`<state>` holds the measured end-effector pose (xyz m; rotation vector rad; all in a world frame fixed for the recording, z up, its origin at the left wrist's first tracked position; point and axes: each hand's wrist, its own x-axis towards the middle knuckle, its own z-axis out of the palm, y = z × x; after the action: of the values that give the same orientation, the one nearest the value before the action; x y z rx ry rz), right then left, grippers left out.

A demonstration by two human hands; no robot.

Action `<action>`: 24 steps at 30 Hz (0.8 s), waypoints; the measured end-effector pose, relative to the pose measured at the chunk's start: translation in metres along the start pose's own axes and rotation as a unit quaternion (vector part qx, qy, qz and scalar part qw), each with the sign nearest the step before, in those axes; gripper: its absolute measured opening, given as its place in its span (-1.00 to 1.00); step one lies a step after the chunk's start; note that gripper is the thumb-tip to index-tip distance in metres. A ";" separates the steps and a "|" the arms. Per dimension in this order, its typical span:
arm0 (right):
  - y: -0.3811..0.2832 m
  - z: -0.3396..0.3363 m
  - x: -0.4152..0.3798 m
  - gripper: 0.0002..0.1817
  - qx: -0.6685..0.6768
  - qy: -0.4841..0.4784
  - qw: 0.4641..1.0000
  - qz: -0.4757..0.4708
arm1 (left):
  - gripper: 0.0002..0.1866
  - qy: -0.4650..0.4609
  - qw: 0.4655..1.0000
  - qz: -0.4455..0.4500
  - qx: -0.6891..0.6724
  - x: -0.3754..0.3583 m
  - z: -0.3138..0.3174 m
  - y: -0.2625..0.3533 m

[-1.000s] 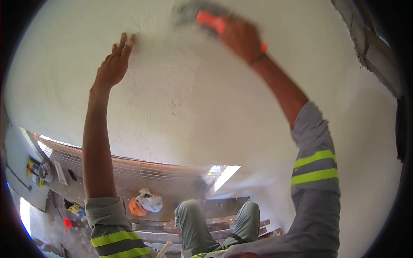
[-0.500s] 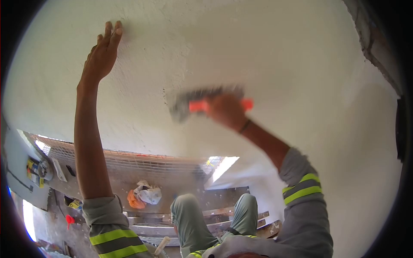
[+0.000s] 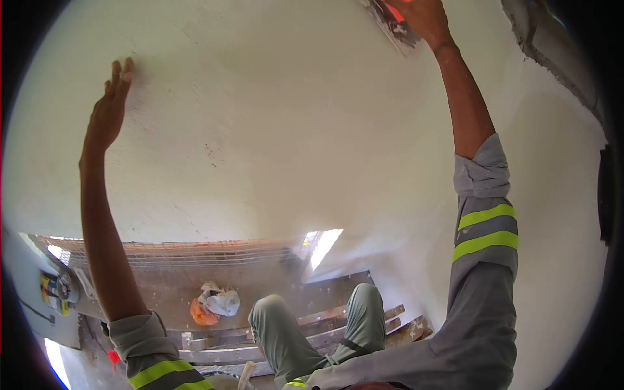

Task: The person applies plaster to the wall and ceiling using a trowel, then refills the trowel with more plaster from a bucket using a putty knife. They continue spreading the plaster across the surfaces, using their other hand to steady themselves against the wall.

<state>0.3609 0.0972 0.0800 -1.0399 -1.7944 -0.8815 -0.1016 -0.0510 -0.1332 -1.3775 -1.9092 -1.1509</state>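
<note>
A pale plastered surface [image 3: 273, 130] fills most of the head view, with a few small dark pits left of its middle. High on the left, my left hand [image 3: 108, 110] is held up with its fingers outstretched, the fingertips at the plaster. It holds nothing. At the top edge, right of the middle, my right hand [image 3: 424, 21] grips the red handle of a plastering trowel [image 3: 403, 34]. The trowel blade is tilted, lies at the plaster and is partly cut off by the frame.
Below are wooden planks [image 3: 227, 355] by my knees. A white and orange plastic bag [image 3: 220, 303] lies beyond them. Wire mesh [image 3: 208, 253] runs along the surface's lower edge. A broken, rough edge [image 3: 552, 68] borders the upper right. A red object [image 3: 114, 357] is at lower left.
My right hand has swept the trowel up and to the right, from mid-surface to the top edge. My left hand has shifted left and slightly down, still open.
</note>
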 end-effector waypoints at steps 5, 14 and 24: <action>0.000 0.066 -0.121 -0.43 0.032 -0.042 0.990 -0.132 | -0.29 0.032 0.999 0.012 0.012 0.001 0.009 -0.006; -0.048 0.211 -0.551 -0.88 0.167 -0.395 0.888 -0.166 | -0.34 0.048 0.997 0.058 0.020 0.003 0.026 -0.025; -0.093 0.044 -0.134 -0.89 0.101 0.081 0.871 -0.473 | -0.27 -0.053 0.998 -0.018 -0.038 -0.004 -0.012 0.008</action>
<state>0.3010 0.0585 -0.0727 0.1299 -2.1801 -1.2484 -0.0939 -0.0623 -0.1279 -1.4763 -1.9894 -1.2018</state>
